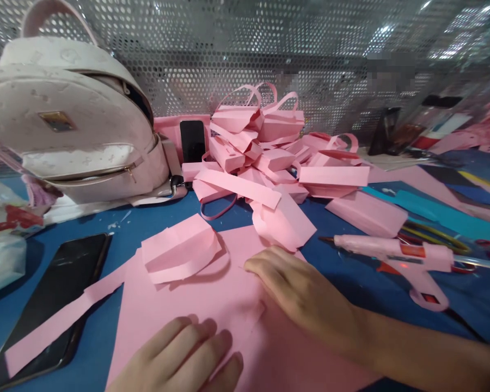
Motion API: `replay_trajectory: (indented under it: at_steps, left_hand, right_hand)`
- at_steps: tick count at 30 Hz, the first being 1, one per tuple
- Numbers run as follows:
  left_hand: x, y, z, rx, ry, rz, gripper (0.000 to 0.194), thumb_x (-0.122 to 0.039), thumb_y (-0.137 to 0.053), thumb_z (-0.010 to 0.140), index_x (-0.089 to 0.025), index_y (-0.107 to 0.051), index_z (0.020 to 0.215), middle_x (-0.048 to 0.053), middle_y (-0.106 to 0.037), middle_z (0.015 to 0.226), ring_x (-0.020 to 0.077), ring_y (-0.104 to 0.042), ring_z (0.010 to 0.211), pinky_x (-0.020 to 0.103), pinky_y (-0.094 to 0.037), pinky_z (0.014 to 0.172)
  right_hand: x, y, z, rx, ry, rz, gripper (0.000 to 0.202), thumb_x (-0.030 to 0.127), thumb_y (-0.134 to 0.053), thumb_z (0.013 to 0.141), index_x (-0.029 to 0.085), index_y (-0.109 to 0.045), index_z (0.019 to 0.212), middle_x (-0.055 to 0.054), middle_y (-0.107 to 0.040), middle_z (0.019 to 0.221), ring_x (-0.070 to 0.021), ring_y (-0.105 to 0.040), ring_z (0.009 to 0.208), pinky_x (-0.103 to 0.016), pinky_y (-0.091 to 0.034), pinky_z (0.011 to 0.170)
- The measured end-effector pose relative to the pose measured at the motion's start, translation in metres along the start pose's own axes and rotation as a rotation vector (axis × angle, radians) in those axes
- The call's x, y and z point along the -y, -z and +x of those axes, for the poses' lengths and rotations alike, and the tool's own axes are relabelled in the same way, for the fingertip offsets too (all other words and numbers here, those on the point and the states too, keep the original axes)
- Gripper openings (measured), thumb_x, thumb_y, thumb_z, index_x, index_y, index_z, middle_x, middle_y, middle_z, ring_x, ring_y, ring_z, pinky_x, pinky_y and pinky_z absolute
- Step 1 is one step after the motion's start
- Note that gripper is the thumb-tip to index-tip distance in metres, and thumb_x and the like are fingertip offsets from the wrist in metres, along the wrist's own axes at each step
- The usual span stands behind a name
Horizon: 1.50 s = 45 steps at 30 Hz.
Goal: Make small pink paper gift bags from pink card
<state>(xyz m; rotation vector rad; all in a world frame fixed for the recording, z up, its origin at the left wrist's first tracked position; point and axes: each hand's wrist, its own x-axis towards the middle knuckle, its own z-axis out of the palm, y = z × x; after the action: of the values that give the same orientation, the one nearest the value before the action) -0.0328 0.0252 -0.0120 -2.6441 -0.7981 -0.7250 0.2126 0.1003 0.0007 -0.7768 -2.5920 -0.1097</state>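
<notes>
The pink sheet (212,299) lies flat on the counter (134,220) before me. Light, flexible, easily creased, I judge; best held by edges. My left hand (183,356) lies over it, fingers loosely spread; whether my right hand (298,286) grips, I cannot tell. Phone (67,277) left, glue gun (386,247) right limit movement.

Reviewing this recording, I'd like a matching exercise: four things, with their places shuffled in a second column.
1. glue gun
2. backpack
3. phone lying flat
4. large pink sheet

A. crossed by a narrow pink strip
B. beneath the left hand and right hand
C. in front of the perforated metal panel
D. right of the right hand

Pairs: 1-D, 2-C, 3-A, 4-B
</notes>
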Motion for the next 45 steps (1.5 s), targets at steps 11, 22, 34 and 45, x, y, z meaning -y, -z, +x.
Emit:
replay_trajectory:
  at_steps: [11,22,34,45]
  left_hand:
    - [-0.005,-0.003,-0.002,-0.043,0.022,-0.075,0.033,-0.011,-0.043,0.103,-0.021,-0.074,0.110,0.002,-0.072,0.105,0.0199,-0.066,0.093,0.033,-0.055,0.081]
    - [-0.007,-0.011,-0.008,-0.092,0.021,-0.073,0.037,-0.011,-0.036,0.102,-0.019,-0.072,0.108,0.008,-0.068,0.102,0.0200,-0.063,0.086,0.033,-0.057,0.075]
    - [-0.007,-0.016,-0.011,-0.088,0.028,-0.042,0.034,-0.011,-0.042,0.101,-0.017,-0.071,0.117,0.007,-0.069,0.102,0.0205,-0.064,0.088,0.034,-0.056,0.078]
    - [-0.002,0.001,-0.001,0.043,0.020,0.007,0.030,-0.013,-0.045,0.104,-0.020,-0.070,0.119,0.001,-0.072,0.106,0.0141,-0.067,0.094,0.025,-0.055,0.089]
  right_hand:
    - [0.000,0.017,-0.007,0.193,-0.055,-0.102,0.029,-0.005,-0.048,0.079,0.021,-0.053,0.091,-0.001,-0.061,0.082,-0.0207,-0.060,0.073,-0.033,-0.045,0.064]
    - [0.005,0.039,0.011,0.212,-0.161,0.388,0.020,0.001,-0.055,0.088,0.019,-0.064,0.087,-0.002,-0.065,0.087,-0.0157,-0.061,0.080,-0.026,-0.045,0.069]
    - [0.014,0.013,0.000,0.119,-0.163,0.842,0.021,0.029,-0.053,0.103,0.017,-0.064,0.090,-0.003,-0.062,0.085,-0.0149,-0.056,0.080,-0.026,-0.045,0.071]
    - [0.016,0.013,0.001,0.133,-0.097,0.740,0.017,0.016,-0.051,0.102,0.019,-0.060,0.088,-0.003,-0.061,0.083,-0.0163,-0.053,0.082,-0.028,-0.043,0.072]
